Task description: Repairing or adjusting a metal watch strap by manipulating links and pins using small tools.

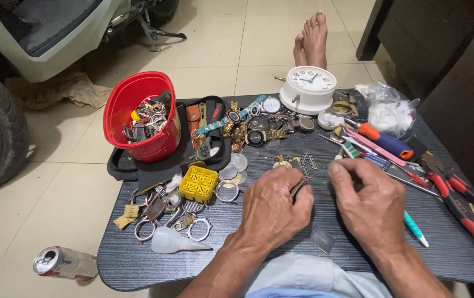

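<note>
- Watch band piece (301, 186): lies at mid-worktop, between both hands, pinched in the left hand (273, 207) grip.
- Right hand (370, 204): fingers curled together beside it; whether they pinch anything cannot be told.
- Advice: brace both wrists on the worktop (281, 259) and keep the loose links (306, 161) near.
- Surroundings: red tub (140, 118), yellow tray (198, 183), white clock (307, 88), pliers (460, 207); tiled floor (49, 204), can (64, 262).
</note>
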